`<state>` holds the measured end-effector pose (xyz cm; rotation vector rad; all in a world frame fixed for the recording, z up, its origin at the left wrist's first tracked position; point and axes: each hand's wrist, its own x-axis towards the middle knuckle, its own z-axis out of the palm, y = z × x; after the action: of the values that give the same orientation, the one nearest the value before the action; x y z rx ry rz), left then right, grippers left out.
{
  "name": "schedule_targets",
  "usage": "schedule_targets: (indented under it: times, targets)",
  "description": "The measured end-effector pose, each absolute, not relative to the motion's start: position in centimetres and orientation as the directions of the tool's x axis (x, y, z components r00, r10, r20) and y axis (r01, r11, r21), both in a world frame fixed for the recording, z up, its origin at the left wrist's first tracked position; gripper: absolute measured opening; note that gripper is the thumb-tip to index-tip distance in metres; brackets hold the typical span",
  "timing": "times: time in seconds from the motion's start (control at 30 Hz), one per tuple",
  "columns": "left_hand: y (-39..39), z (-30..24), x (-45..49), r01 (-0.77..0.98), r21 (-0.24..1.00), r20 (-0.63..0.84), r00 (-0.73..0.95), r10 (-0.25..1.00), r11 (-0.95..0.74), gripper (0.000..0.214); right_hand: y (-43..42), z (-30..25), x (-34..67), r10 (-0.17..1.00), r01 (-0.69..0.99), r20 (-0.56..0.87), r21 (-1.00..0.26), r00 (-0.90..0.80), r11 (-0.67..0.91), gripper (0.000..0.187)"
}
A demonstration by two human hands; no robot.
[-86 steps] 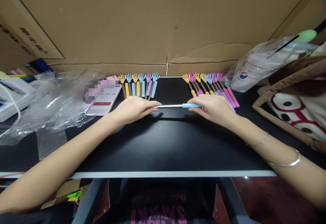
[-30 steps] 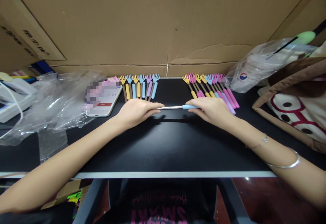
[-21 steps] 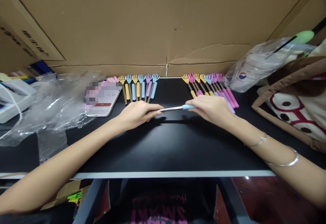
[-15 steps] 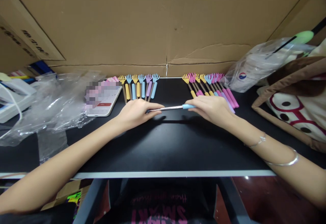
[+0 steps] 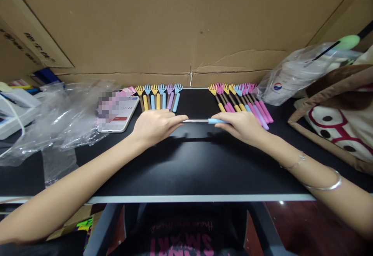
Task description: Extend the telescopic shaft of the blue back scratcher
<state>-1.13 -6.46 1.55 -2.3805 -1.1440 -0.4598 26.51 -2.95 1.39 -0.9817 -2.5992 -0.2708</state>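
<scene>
I hold one telescopic back scratcher (image 5: 201,121) level above the black table (image 5: 186,162). My left hand (image 5: 154,126) is closed round the head end of its silver rod, hiding the head. My right hand (image 5: 241,126) is closed on its light blue handle. Only a short piece of rod shows between the hands. Behind my left hand lies a row of several collapsed scratchers (image 5: 159,97) with yellow, blue and purple handles. Behind my right hand lies another row of scratchers (image 5: 240,98), mostly pink.
A phone (image 5: 118,108) lies left of the rows, by crumpled clear plastic (image 5: 58,116). A cardboard wall (image 5: 186,26) closes the back. A plastic bag (image 5: 294,73) and a brown cloth bag (image 5: 335,116) sit at the right.
The hands have come a little closer together, so less silver rod shows between them. The scratcher tilted briefly and is level again.
</scene>
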Motion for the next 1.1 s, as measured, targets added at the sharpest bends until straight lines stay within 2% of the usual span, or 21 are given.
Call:
schedule_targets:
  times: [0.13, 0.27, 0.37, 0.5, 0.73, 0.93, 1.1]
  targets:
    - [-6.7, 2.0, -1.0, 0.776, -0.34, 0.492, 0.628, 0.603, -0.531, 0.029, -3.2, 1.7, 26.4, 0.622, 0.674, 0.343, 0.042, -0.703, 0.738, 0.031]
    - [-6.7, 2.1, -1.2, 0.744, -0.397, 0.5, 0.667, 0.553, -0.538, 0.029, -3.4, 1.9, 26.2, 0.653, 0.666, 0.258, -0.049, -0.712, 0.745, 0.032]
    - [-6.7, 2.1, -1.4, 0.72, -0.431, 0.502, 0.692, 0.519, -0.543, 0.029, -3.4, 2.1, 26.2, 0.671, 0.665, 0.197, -0.106, -0.715, 0.739, 0.033]
    - [-6.8, 2.0, -1.2, 0.706, -0.443, 0.504, 0.706, 0.498, -0.552, 0.027, -3.5, 2.1, 26.2, 0.679, 0.668, 0.156, -0.119, -0.718, 0.734, 0.035]
    - [-6.6, 1.3, -0.9, 0.729, -0.346, 0.46, 0.681, 0.57, -0.591, 0.03, -3.4, 2.0, 26.2, 0.682, 0.679, 0.155, -0.083, -0.714, 0.729, 0.038]
    - [-6.6, 1.0, -0.7, 0.783, -0.207, 0.37, 0.617, 0.694, -0.586, 0.037, -3.3, 1.7, 26.5, 0.646, 0.677, 0.232, 0.086, -0.727, 0.731, 0.04]
    - [-6.8, 1.2, -0.4, 0.828, -0.056, 0.254, 0.553, 0.794, -0.559, 0.039, -3.5, 2.0, 26.8, 0.569, 0.647, 0.336, 0.2, -0.751, 0.736, 0.039]
